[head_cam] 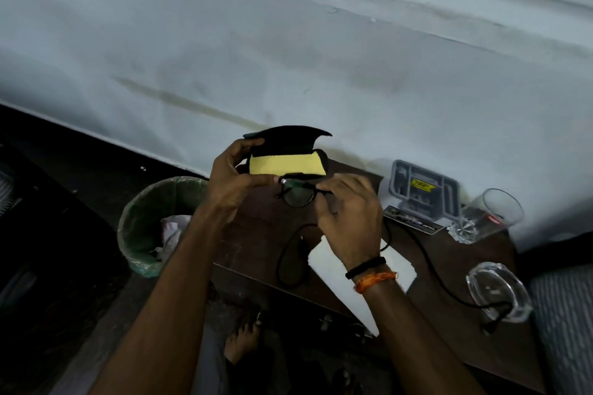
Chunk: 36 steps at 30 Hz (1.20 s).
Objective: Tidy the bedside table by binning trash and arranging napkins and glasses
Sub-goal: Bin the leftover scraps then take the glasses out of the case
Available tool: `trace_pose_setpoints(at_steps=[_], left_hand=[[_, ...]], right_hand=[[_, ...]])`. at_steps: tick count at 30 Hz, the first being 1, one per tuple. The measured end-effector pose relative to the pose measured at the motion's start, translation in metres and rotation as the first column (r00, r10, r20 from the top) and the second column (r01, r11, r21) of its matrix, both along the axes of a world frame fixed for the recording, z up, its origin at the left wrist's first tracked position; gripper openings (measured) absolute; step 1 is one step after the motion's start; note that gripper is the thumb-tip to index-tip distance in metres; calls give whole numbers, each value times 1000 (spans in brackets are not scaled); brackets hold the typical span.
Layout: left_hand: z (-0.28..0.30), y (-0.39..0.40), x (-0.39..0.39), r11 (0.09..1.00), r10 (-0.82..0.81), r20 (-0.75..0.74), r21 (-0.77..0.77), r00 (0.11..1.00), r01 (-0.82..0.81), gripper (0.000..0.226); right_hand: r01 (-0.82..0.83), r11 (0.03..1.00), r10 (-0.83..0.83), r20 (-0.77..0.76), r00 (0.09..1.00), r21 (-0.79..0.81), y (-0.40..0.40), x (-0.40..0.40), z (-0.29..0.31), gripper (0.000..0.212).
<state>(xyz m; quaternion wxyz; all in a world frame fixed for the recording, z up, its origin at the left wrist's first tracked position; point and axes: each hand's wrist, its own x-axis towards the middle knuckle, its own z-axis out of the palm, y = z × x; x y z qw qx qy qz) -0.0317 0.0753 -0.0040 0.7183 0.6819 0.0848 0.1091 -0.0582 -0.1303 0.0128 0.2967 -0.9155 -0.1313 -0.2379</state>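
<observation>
A black glasses case (285,141) with its flap open and a yellow cloth (287,165) inside is held up over the back left of the brown bedside table (449,266). My left hand (234,183) grips the case's left end. My right hand (349,218) pinches the black-framed eyeglasses (296,196) just below the case's mouth. A white napkin (333,269) lies on the table under my right wrist. A green-lined bin (138,218) with crumpled trash stands on the floor to the left of the table.
A black cable (426,263) snakes across the table. A grey plastic tray (423,189) and a dark card (414,223) lie at the back by the wall. A drinking glass (487,215) lies tilted at the right; a glass ashtray (497,290) sits near the bed edge.
</observation>
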Motion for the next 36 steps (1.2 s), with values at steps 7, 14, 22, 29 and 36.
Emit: trace_pose_setpoints(at_steps=[7, 14, 22, 29, 36], left_hand=[[1, -55, -16, 973, -229, -12, -18, 973, 228, 77], [9, -63, -30, 974, -224, 43, -32, 974, 225, 73], [10, -71, -31, 963, -264, 35, -42, 964, 266, 74], [10, -71, -26, 946, -318, 14, -62, 948, 318, 77], [12, -74, -25, 942, -326, 12, -81, 945, 326, 76]], right_hand=[[104, 994, -106, 129, 986, 18, -35, 6, 12, 12], [75, 996, -72, 65, 995, -52, -46, 4, 8, 12], [-8, 996, 13, 56, 998, -88, -43, 6, 9, 15], [-15, 994, 16, 12, 1000, -110, -49, 12, 6, 16], [-20, 995, 12, -84, 996, -95, -46, 8, 13, 41]])
